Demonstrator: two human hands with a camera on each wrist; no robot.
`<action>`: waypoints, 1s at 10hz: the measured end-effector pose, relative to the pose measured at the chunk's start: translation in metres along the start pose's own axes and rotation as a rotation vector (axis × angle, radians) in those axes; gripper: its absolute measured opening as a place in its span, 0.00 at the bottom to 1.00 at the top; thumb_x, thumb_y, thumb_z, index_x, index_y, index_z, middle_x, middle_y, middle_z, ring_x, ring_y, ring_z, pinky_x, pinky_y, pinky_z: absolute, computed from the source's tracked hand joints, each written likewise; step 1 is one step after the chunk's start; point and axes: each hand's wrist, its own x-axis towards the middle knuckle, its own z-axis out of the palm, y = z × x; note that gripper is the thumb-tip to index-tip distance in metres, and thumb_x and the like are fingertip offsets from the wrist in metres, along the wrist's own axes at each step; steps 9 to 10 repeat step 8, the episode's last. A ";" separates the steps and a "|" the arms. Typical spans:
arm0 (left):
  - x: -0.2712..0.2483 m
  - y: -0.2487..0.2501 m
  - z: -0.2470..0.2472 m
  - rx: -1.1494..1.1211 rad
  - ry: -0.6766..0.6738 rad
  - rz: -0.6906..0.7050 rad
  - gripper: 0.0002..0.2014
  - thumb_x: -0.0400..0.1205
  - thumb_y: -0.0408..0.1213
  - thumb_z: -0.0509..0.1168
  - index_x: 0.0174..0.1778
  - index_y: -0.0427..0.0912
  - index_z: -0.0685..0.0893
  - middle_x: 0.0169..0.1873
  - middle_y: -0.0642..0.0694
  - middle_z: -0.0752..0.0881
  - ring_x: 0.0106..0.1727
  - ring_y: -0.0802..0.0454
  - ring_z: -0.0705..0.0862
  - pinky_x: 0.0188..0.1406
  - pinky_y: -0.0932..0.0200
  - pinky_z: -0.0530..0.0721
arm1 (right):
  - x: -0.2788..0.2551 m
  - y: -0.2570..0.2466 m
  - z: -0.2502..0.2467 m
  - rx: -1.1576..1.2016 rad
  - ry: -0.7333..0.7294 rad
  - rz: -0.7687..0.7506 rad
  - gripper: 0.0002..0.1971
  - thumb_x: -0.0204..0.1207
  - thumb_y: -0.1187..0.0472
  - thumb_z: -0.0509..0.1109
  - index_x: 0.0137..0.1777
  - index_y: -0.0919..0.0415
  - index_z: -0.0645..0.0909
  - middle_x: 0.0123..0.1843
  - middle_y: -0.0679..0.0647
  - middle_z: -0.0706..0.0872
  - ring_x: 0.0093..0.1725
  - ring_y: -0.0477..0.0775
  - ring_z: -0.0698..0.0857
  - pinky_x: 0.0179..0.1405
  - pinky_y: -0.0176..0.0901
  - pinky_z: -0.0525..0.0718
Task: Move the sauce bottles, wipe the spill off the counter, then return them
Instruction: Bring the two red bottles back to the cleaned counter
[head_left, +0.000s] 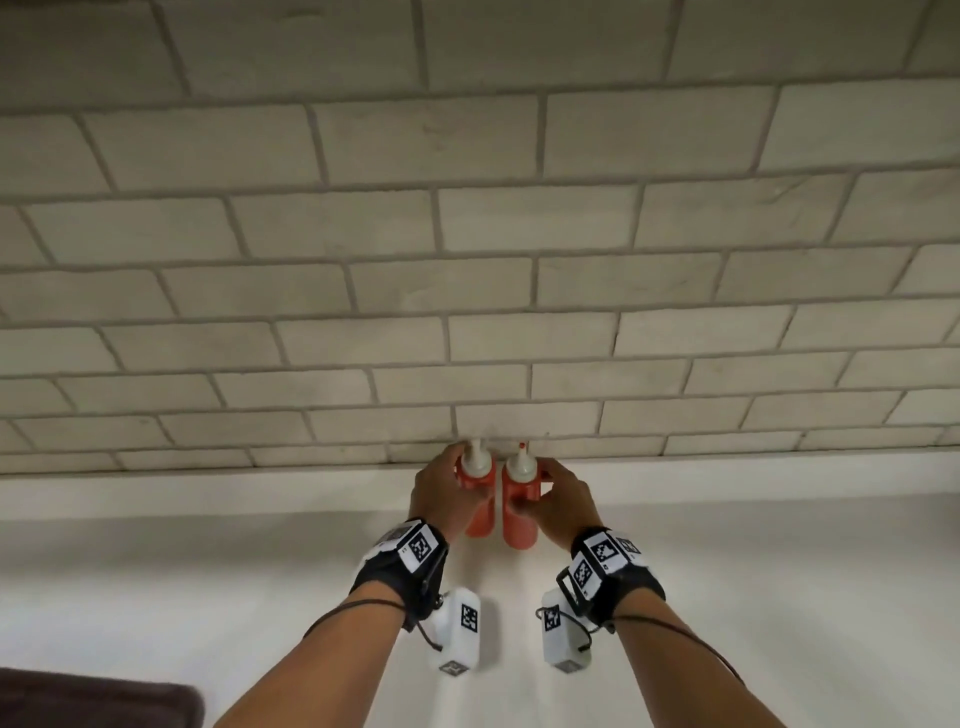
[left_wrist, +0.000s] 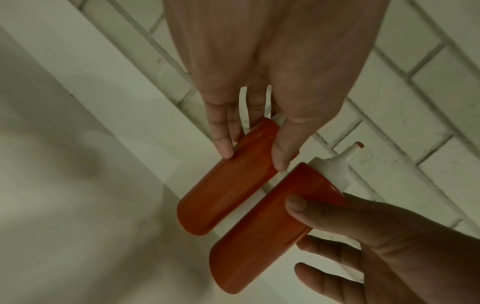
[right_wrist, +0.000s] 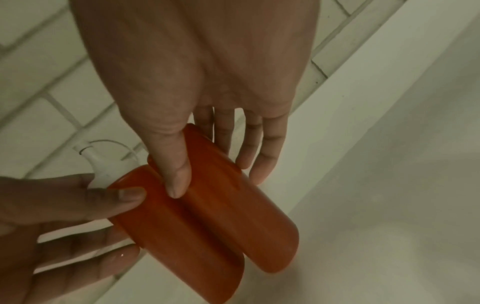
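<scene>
Two red sauce bottles with white nozzle caps stand side by side at the back of the white counter (head_left: 208, 571), against the tiled wall. My left hand (head_left: 452, 493) grips the left sauce bottle (head_left: 480, 512) near its top, thumb on one side and fingers on the other. My right hand (head_left: 550, 499) grips the right sauce bottle (head_left: 517, 525) the same way. The left wrist view shows my left hand (left_wrist: 253, 158) round the left bottle (left_wrist: 223, 195), with the right bottle (left_wrist: 259, 236) beside it. In the right wrist view my right hand (right_wrist: 215, 179) clasps the right bottle (right_wrist: 249, 222). No spill is visible.
A grey-white tiled wall (head_left: 467, 260) rises directly behind the bottles. A dark brown cloth (head_left: 93, 696) lies at the near left corner of the counter. White counter surface stretches to both sides of my arms.
</scene>
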 end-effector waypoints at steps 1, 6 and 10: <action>0.011 -0.005 0.010 0.010 -0.020 -0.014 0.28 0.67 0.40 0.75 0.65 0.56 0.83 0.58 0.50 0.90 0.60 0.45 0.87 0.63 0.43 0.84 | 0.013 0.007 0.007 0.003 -0.004 0.040 0.30 0.62 0.52 0.81 0.66 0.46 0.79 0.58 0.46 0.87 0.57 0.54 0.85 0.58 0.47 0.82; 0.028 -0.014 0.024 0.001 0.015 -0.062 0.24 0.72 0.41 0.75 0.65 0.56 0.82 0.59 0.49 0.89 0.60 0.43 0.86 0.63 0.44 0.83 | 0.034 0.010 0.025 0.036 0.043 0.085 0.33 0.59 0.53 0.81 0.67 0.49 0.79 0.60 0.49 0.86 0.61 0.54 0.83 0.63 0.54 0.82; 0.019 -0.018 0.020 -0.070 -0.077 -0.033 0.39 0.71 0.34 0.77 0.76 0.59 0.69 0.64 0.53 0.83 0.65 0.46 0.82 0.65 0.47 0.82 | 0.029 0.015 0.019 0.093 0.007 0.081 0.38 0.62 0.61 0.82 0.74 0.50 0.73 0.59 0.49 0.77 0.66 0.55 0.78 0.66 0.49 0.77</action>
